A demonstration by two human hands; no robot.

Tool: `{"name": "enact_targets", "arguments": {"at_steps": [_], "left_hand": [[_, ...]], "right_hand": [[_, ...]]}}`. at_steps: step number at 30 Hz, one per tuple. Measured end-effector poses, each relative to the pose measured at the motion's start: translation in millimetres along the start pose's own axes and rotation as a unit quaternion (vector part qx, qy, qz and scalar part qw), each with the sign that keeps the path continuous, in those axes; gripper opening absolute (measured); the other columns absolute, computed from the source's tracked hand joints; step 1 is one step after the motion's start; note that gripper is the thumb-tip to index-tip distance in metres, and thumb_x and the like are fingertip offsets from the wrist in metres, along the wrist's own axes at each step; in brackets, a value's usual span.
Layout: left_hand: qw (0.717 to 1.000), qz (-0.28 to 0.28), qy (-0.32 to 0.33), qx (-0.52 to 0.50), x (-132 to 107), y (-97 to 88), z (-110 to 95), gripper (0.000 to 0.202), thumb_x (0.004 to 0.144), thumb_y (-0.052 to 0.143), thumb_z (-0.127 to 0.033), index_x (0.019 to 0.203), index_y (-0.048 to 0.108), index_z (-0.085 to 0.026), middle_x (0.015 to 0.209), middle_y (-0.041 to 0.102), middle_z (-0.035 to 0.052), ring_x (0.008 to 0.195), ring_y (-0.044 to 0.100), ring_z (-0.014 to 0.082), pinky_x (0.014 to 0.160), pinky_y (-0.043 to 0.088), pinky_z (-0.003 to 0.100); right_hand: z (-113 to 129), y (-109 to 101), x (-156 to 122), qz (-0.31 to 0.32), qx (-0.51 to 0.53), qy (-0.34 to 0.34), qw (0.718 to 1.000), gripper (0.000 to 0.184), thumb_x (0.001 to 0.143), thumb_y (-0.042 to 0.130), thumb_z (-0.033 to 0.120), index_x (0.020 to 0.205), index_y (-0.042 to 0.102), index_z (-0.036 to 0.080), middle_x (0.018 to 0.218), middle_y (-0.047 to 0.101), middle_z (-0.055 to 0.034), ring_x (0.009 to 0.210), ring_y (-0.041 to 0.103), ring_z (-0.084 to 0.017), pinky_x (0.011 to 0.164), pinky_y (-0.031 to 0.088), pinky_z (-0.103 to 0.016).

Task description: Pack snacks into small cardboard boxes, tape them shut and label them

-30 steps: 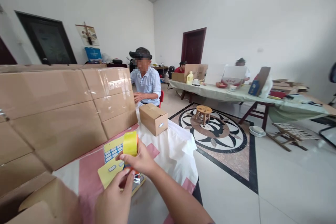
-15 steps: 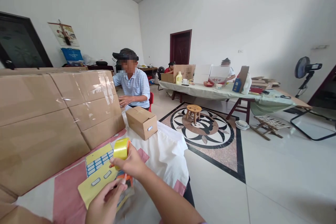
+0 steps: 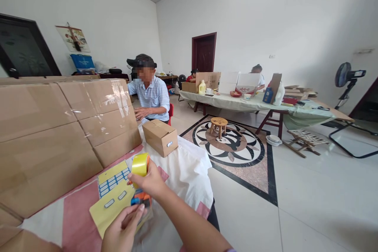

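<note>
My right hand (image 3: 150,179) is closed around a tape dispenser (image 3: 141,197) with orange and blue parts. It carries a roll of yellow packing tape (image 3: 139,165). Just below it, my left hand (image 3: 124,222) has thumb and fingers pinched together at the dispenser's lower end; what is between them is too small to make out. Under both hands lie yellow sheets of labels (image 3: 102,208), with blue-edged stickers on the farther one. Beyond the tape roll stands a small closed cardboard box (image 3: 161,138) with a label on its end.
Large taped cartons (image 3: 44,118) form a wall along the left. A pink and white cloth (image 3: 75,220) covers the table. Across from me sits a co-worker (image 3: 155,94) in a light blue shirt. A wooden stool (image 3: 219,123) and a long cluttered table (image 3: 224,100) stand farther off.
The tape dispenser and my right hand have shifted slightly right and up. More of the dispenser's blue and orange body shows above my left fingertips, which remain pinched.
</note>
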State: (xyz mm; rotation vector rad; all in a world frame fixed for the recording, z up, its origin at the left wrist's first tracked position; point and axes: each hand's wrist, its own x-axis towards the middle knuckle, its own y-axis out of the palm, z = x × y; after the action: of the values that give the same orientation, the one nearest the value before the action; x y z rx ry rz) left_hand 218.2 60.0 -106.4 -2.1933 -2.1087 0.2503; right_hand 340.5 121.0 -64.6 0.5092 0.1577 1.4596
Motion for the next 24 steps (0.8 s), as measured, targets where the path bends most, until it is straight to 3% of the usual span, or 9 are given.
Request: {"name": "enact_targets", "arguments": {"at_steps": [5,12,17,24], "left_hand": [[0.998,0.041,-0.021,-0.034,3,9.3,11,0.051,0.061,0.08,-0.064,0.085,0.072,-0.02,0.093,0.08,0.0109,0.103,0.074,0.0361,0.082,0.062,0.038],[0.997,0.051,0.016,0.05,-14,16.5,8,0.06,0.065,0.071,-0.079,0.078,0.069,-0.02,0.087,0.078,0.011,0.092,0.073,0.0335,0.074,0.056,0.035],[0.997,0.031,0.044,0.061,-27,21.5,-4,0.05,0.075,0.068,-0.07,0.076,0.066,-0.02,0.078,0.074,0.0067,0.077,0.069,0.0267,0.068,0.051,0.032],[0.998,0.041,0.034,0.019,-38,19.9,-8,0.04,0.079,0.069,-0.059,0.075,0.064,-0.019,0.071,0.071,0.005,0.071,0.067,0.0232,0.065,0.048,0.03]], "right_hand": [[14,-10,2,-0.031,-0.002,-0.006,1.0,0.05,0.072,0.079,0.055,0.098,0.053,0.021,0.071,0.062,0.0044,0.054,0.062,-0.014,0.054,0.052,-0.026],[30,-25,9,-0.051,-0.027,-0.009,0.998,0.053,0.069,0.078,0.06,0.094,0.053,0.02,0.064,0.061,0.0042,0.048,0.061,-0.015,0.05,0.052,-0.027],[32,-25,7,-0.046,-0.022,-0.013,0.999,0.052,0.07,0.079,0.059,0.094,0.054,0.021,0.065,0.062,0.0038,0.05,0.062,-0.015,0.05,0.051,-0.025],[40,-28,3,-0.068,-0.017,-0.022,0.997,0.045,0.074,0.076,0.055,0.095,0.055,0.021,0.071,0.065,0.0009,0.058,0.066,-0.017,0.055,0.054,-0.028]]}}
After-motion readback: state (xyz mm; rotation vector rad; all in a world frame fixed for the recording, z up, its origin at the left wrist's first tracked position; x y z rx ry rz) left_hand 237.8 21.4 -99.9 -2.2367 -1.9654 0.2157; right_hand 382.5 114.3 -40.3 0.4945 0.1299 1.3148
